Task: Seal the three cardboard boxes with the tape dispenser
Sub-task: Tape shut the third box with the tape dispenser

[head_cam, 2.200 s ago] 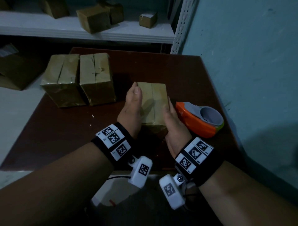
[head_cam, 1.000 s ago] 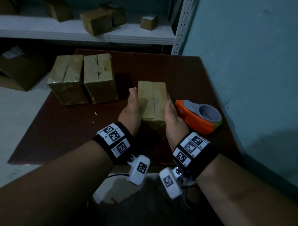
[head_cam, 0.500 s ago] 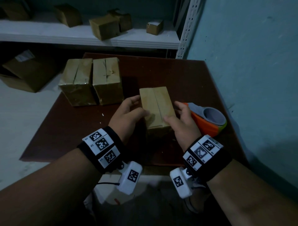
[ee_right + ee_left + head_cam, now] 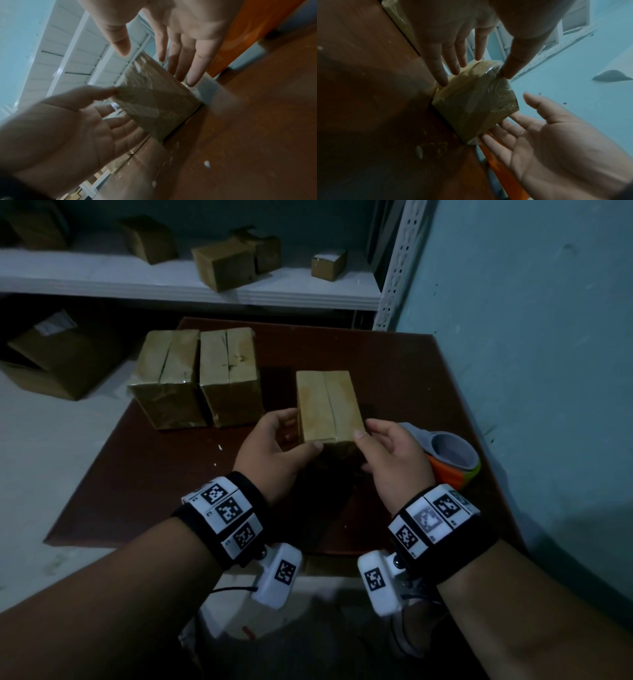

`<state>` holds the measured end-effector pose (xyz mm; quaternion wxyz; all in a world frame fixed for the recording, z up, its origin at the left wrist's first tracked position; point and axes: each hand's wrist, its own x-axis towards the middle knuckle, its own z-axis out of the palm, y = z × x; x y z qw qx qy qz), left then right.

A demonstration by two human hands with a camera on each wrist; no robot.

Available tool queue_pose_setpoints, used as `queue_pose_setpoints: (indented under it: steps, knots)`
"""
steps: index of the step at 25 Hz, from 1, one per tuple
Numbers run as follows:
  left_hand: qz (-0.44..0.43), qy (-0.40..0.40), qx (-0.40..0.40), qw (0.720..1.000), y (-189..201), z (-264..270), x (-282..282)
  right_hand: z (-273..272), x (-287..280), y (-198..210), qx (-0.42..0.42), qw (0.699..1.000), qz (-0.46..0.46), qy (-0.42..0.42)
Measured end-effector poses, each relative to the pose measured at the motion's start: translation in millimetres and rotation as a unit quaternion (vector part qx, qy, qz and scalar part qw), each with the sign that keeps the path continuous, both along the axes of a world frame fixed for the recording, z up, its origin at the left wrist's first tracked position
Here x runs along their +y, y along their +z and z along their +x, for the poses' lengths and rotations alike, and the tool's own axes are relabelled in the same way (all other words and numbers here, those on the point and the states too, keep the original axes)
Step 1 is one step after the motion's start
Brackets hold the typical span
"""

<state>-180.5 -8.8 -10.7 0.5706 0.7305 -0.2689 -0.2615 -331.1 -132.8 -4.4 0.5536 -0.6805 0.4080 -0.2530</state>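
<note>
The near box (image 4: 327, 405) is being steadied on the table (image 4: 411, 378) by the left hand (image 4: 270, 453) and right hand (image 4: 394, 453), fingers straight, thumbs touching its top edge. Next, the tape dispenser (image 4: 448, 457), lying just beside the right hand, probably needs picking up.

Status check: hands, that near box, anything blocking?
Left hand and right hand open, fingers flanking near brown cardboard box. Orange tape dispenser untouched beside right hand. Nothing in the way.

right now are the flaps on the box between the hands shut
Shut: both top flaps of the box lie flat, meeting along a centre seam.
</note>
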Motion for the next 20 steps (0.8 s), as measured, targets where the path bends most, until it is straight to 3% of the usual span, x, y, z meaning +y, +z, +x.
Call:
queue_pose_setpoints:
  steps: [7,12,16,18,20]
  knots:
    - [0.001,0.049,0.003,0.999,10,2,-14,19,-10,7,-0.008,0.999,-0.003,0.032]
    - [-0.022,0.059,-0.025,0.998,16,17,-27,46,-22,21,-0.061,0.997,0.006,0.043]
    - [-0.013,0.043,0.016,0.999,21,30,-32,76,-23,25,-0.051,0.996,0.008,0.068]
    - [0.032,0.011,-0.011,0.999,28,32,-29,88,-24,20,-0.025,0.996,-0.001,0.084]
    - [0.089,0.007,-0.095,0.991,33,35,-24,95,-23,15,-0.006,0.996,-0.008,0.091]
